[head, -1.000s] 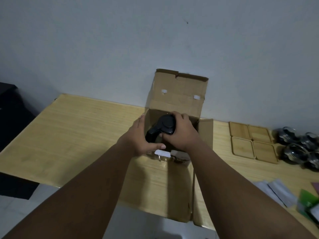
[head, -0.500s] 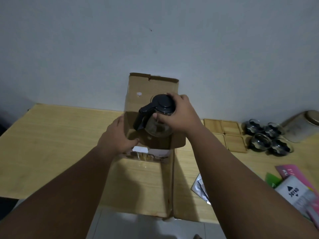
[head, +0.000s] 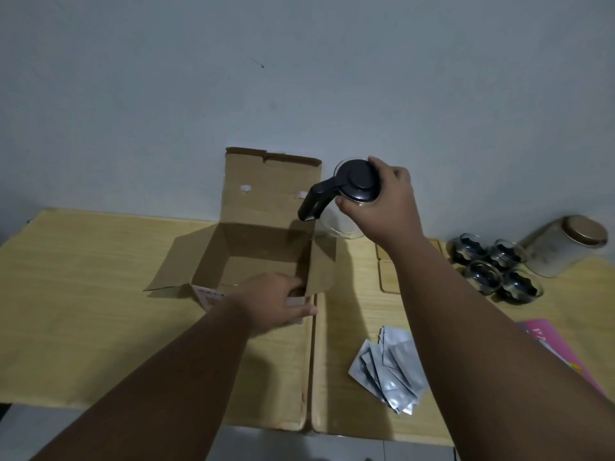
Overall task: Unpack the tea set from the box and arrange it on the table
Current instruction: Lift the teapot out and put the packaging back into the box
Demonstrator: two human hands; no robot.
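Desk (head: 100, 294) carrying the opened box (head: 266, 241), steadied at its near rim by the left hand (head: 269, 302). Right hand (head: 382, 201) grasps the glass teapot (head: 352, 191) by its lid, aloft right of the box; lower it upright, supporting the body, clear of the coasters (head: 387, 277).

Box (head: 266, 234) left on table (head: 83, 294); 4 cups (head: 492, 271) right; sachets (head: 389, 367) front.

Silver sachets (head: 389, 372) (fanned), pink packet (head: 562, 352), lidded jar (head: 564, 249) on table (head: 83, 294).
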